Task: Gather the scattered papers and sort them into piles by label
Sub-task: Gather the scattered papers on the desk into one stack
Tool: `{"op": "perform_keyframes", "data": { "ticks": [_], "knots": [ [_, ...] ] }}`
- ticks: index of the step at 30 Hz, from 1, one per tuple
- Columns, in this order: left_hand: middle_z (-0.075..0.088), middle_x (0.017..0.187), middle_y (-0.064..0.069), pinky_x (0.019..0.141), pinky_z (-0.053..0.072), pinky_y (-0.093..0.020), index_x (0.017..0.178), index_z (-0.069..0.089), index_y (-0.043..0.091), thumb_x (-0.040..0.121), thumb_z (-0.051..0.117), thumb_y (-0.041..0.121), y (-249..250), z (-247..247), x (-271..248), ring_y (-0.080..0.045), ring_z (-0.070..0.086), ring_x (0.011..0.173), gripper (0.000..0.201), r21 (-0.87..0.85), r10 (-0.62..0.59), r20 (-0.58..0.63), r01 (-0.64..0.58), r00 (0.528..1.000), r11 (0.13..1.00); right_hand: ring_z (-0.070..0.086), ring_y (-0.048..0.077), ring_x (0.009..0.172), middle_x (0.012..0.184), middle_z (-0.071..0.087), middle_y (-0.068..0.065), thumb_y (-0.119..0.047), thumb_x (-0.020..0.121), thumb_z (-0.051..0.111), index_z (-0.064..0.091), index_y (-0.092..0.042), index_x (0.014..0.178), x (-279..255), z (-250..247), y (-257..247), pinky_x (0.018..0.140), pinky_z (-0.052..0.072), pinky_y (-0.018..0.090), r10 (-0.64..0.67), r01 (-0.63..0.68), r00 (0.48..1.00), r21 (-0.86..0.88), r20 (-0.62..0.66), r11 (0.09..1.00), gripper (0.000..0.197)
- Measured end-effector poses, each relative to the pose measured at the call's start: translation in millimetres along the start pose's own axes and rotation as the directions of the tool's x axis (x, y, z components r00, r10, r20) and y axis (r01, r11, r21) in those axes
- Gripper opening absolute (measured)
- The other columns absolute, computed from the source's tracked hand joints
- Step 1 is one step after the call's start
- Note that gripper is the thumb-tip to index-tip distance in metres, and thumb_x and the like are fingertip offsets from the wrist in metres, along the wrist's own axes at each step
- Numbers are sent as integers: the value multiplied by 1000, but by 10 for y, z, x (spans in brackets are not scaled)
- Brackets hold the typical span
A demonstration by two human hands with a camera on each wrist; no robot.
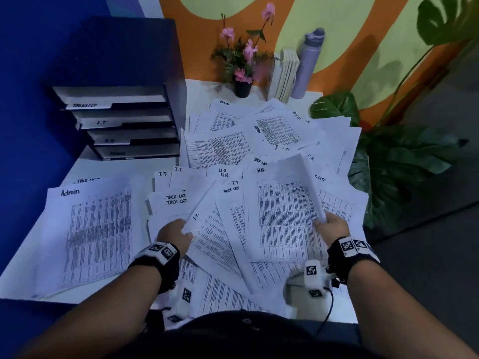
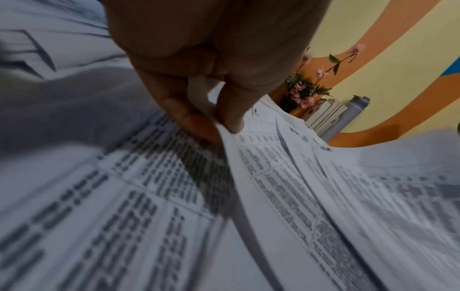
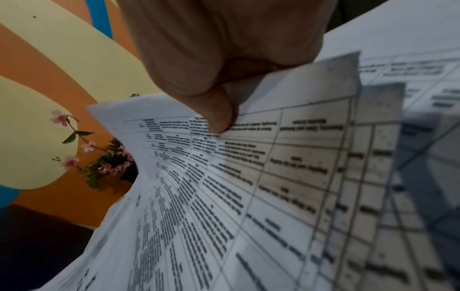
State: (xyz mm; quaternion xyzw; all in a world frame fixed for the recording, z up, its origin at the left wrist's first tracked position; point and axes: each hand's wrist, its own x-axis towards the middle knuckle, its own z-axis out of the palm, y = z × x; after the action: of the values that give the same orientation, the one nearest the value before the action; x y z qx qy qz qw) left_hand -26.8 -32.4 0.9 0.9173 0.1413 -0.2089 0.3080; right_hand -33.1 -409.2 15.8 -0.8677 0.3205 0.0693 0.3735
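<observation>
Scattered printed papers (image 1: 233, 151) labelled Admin, I.T, H.R and Task List cover the white table (image 1: 23, 263). An Admin pile (image 1: 96, 229) lies at the left. My left hand (image 1: 175, 235) pinches the edge of a sheet marked I.T (image 1: 212, 237); the left wrist view shows that sheet (image 2: 261, 177) caught between thumb and finger. My right hand (image 1: 331, 225) grips a curled H.R sheet (image 1: 285, 208) by its lower right edge, lifted off the heap. In the right wrist view the thumb presses on that sheet (image 3: 224, 177).
A dark stacked tray rack (image 1: 124, 123) labelled Task List, I.T, H.R and Admin stands at the back left. A flower pot (image 1: 242, 86), upright books (image 1: 285, 73) and a grey roll (image 1: 309, 60) line the back wall. Large plant leaves (image 1: 388, 156) crowd the table's right edge.
</observation>
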Motion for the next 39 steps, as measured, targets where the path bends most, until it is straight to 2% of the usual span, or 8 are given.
{"op": "perform_keyframes", "data": {
  "ticks": [5, 12, 17, 22, 26, 31, 36, 39],
  "knots": [
    [59, 129, -16, 91, 43, -30, 129, 55, 5, 94, 59, 16, -52, -216, 38, -31, 57, 114, 37, 6, -8, 16, 7, 1000, 1000, 44, 19, 58, 67, 48, 7, -12, 91, 60, 53, -8, 78, -49, -157, 32, 53, 35, 26, -21, 22, 996, -13, 91, 1000, 16],
    [60, 126, -9, 103, 41, -36, 121, 62, 10, 91, 60, 4, -62, -121, 26, -28, 53, 122, 31, -143, 177, 89, -163, 980, 976, 56, 23, 81, 88, 60, 5, -14, 90, 62, 58, -18, 101, -280, 17, -169, 71, 46, 30, -130, 133, 923, 15, 364, 991, 12],
    [59, 108, 0, 91, 39, -25, 113, 62, 15, 86, 61, -8, 97, -117, -12, -16, 52, 107, 35, -213, 277, 95, -252, 956, 944, 63, 13, 102, 110, 66, -10, -10, 85, 67, 51, -40, 119, -343, 179, -184, 93, 48, 38, -166, 126, 836, 110, 523, 986, 48],
    [53, 125, -13, 86, 51, -36, 127, 55, 19, 90, 58, 20, -31, -113, 107, -32, 60, 102, 37, -56, -62, -139, 54, 988, 997, 60, 22, 75, 88, 63, 5, -7, 88, 59, 64, -9, 103, -164, 189, -57, 59, 46, 23, -50, 40, 992, 88, 115, 995, 16],
    [38, 136, -18, 95, 50, -43, 141, 41, 17, 74, 73, 34, -187, -102, 116, -38, 53, 114, 75, 92, -230, -122, 242, 966, 966, 57, 32, 81, 87, 53, 14, -4, 87, 50, 59, -1, 95, 60, 17, 187, 70, 41, 29, 164, -161, 969, 29, -187, 986, 12],
    [44, 130, -18, 99, 46, -43, 134, 46, 16, 74, 76, 29, -225, -13, 57, -37, 52, 114, 68, -16, -168, -191, 168, 967, 986, 52, 45, 110, 130, 41, 25, -15, 90, 46, 53, -6, 129, 148, -141, 330, 90, 46, 42, 364, -398, 908, -154, -209, 904, 40],
    [48, 138, -11, 97, 44, -32, 135, 46, 20, 88, 62, 9, -107, 19, -76, -27, 54, 115, 51, -170, 39, -59, -49, 997, 984, 44, 42, 120, 134, 38, 20, -16, 92, 45, 50, -9, 130, 112, -134, 206, 98, 39, 41, 367, -413, 908, -278, -203, 867, 39],
    [49, 140, -8, 66, 48, -15, 127, 52, 30, 87, 50, -9, -12, 5, -71, -8, 57, 79, 56, -184, 181, -23, -183, 983, 966, 44, 33, 122, 133, 42, 17, -11, 93, 44, 47, -7, 130, 62, -141, 152, 95, 37, 33, 361, -395, 917, -267, -168, 879, 38]
  ]
}}
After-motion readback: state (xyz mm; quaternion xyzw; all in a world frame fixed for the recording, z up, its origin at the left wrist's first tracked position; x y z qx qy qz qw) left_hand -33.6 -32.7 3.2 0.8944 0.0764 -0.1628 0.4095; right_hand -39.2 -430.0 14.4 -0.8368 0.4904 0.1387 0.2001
